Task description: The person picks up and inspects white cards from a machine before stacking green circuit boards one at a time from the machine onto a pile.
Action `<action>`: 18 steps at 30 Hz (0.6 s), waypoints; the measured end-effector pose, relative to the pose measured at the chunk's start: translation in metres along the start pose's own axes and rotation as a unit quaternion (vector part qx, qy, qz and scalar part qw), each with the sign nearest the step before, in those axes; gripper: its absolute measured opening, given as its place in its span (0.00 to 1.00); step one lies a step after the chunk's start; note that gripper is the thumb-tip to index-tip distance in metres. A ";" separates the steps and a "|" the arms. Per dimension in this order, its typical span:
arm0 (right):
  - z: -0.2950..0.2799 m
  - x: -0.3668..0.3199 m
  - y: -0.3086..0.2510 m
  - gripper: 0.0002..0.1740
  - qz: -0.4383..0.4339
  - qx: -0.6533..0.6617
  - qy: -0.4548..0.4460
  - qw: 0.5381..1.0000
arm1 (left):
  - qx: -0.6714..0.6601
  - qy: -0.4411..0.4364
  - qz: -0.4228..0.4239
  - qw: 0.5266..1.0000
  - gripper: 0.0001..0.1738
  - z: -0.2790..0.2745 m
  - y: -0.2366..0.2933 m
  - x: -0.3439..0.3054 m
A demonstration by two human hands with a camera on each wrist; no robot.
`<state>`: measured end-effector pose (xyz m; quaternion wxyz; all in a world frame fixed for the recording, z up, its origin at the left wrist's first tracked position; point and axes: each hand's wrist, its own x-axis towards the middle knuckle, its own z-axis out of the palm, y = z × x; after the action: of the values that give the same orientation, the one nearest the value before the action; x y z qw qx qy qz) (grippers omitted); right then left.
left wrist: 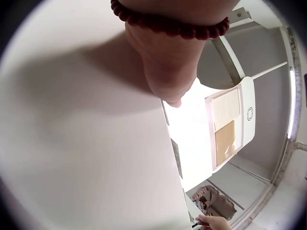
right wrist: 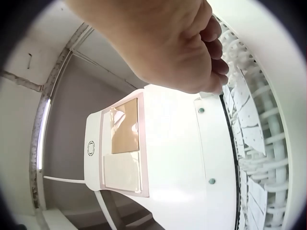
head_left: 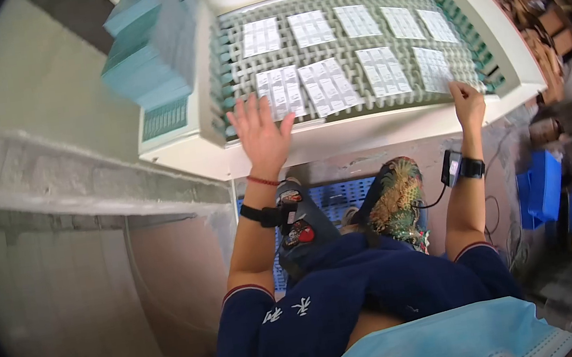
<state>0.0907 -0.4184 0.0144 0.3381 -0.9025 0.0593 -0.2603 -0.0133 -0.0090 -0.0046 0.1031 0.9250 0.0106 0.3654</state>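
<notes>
Flat white panels marked in strips lie in two rows on the machine's bed of ringed rollers (head_left: 355,101). My left hand (head_left: 262,134) is spread with straight fingers at the bed's front edge, beside the near-left panel (head_left: 280,92). In the left wrist view its fingers are mostly hidden behind the wrist and the red bead bracelet (left wrist: 177,28). On the opposite side, my right hand (head_left: 469,105) has curled fingers pinching the front corner of the near-right panel (head_left: 432,67). The right wrist view shows its curled fingers (right wrist: 216,50) close over the rollers, right by a panel (right wrist: 249,120).
A tall stack of teal sheets (head_left: 146,52) stands left of the bed. The machine's white front rim (head_left: 366,132) runs between the bed and my knees. To the right are a blue bin (head_left: 542,188) and piled brown scraps (head_left: 541,29). A concrete ledge (head_left: 84,180) lies left.
</notes>
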 end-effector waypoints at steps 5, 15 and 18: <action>0.023 -0.031 -0.037 0.12 -0.059 0.076 -0.020 0.995 | -0.088 0.022 -0.008 0.996 0.28 -0.009 -0.004 -0.002; 0.048 -0.061 -0.104 0.13 -0.072 0.298 -0.227 0.924 | -0.341 0.112 -0.112 0.927 0.23 -0.121 -0.019 0.040; 0.047 -0.050 -0.162 0.18 -0.061 0.378 -0.353 0.854 | -0.507 0.087 -0.246 0.821 0.22 -0.146 -0.042 0.070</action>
<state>0.0608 -0.2528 0.0668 0.6349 -0.7381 -0.2218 0.0536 -0.0590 0.0660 0.1381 0.6427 0.6730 0.0603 0.3610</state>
